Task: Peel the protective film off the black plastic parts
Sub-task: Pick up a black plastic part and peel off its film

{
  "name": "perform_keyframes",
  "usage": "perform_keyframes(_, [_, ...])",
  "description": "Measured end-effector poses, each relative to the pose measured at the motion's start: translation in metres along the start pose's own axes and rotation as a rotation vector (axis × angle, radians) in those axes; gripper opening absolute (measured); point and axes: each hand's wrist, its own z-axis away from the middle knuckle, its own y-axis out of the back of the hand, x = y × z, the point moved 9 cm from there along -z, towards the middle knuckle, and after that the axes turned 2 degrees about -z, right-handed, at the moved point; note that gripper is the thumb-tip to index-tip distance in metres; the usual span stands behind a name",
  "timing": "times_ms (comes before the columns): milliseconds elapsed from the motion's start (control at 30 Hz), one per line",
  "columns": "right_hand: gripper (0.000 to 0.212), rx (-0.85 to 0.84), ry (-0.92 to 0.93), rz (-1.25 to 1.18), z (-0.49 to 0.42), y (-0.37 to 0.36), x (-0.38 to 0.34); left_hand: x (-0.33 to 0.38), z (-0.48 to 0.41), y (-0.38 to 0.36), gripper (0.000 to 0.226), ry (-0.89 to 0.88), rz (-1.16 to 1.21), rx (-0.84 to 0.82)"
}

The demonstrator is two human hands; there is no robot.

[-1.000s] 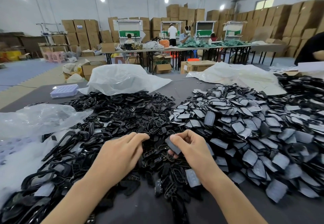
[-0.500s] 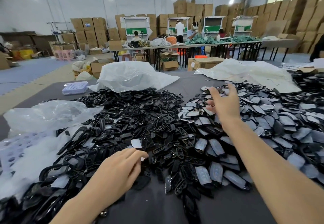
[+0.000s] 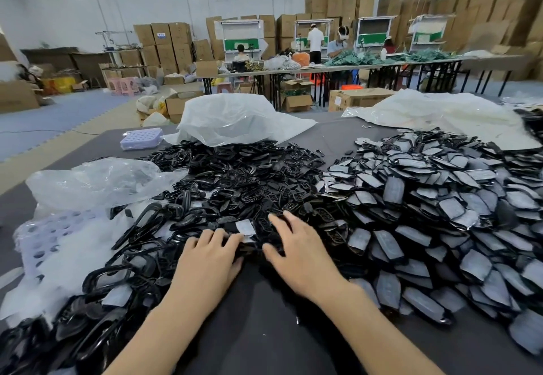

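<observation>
A big heap of bare black plastic parts (image 3: 235, 181) covers the middle and left of the grey table (image 3: 264, 330). To its right lies a heap of black parts with pale film on them (image 3: 440, 207). My left hand (image 3: 205, 263) lies palm down at the near edge of the bare heap, its fingertips on the parts. My right hand (image 3: 299, 251) rests beside it with fingers spread over the parts. A single film-covered piece (image 3: 245, 227) lies between the two hands' fingertips. Neither hand grips anything that I can see.
Crumpled clear plastic bags (image 3: 97, 181) and a white bag (image 3: 238, 119) lie at the left and back of the table. A lilac tray (image 3: 141, 138) sits at the far left. More white plastic (image 3: 440, 113) lies at the back right. People work at distant tables.
My right hand has come back from the far film-covered heap to the near edge beside my left hand. My left hand has shifted slightly forward onto the parts.
</observation>
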Motion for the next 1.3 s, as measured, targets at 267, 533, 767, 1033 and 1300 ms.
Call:
perform_keyframes(267, [0.039, 0.126, 0.008, 0.176, -0.004, -0.011, 0.003, -0.031, -0.009, 0.007, 0.007, 0.338, 0.314, 0.190])
perform_keyframes(533, [0.031, 0.343, 0.031, -0.047, -0.059, 0.031, -0.019, -0.053, -0.005, -0.010, 0.034, 0.450, 0.670, 0.190])
perform_keyframes(767, [0.063, -0.154, -0.262, 0.013, -0.136, -0.029, 0.009, -0.052, -0.005, -0.021, 0.006, 0.476, 1.023, 0.165])
perform_keyframes(1033, [0.028, 0.100, -0.157, -0.222, -0.116, -0.010, 0.010, -0.052, -0.009, -0.019, 0.011, 0.420, 0.997, 0.180])
perform_keyframes(1300, [0.034, 0.111, -0.231, -0.838, -0.046, 0.028, 0.035, -0.028, -0.008, 0.023, 0.021, 0.150, 0.801, 0.336])
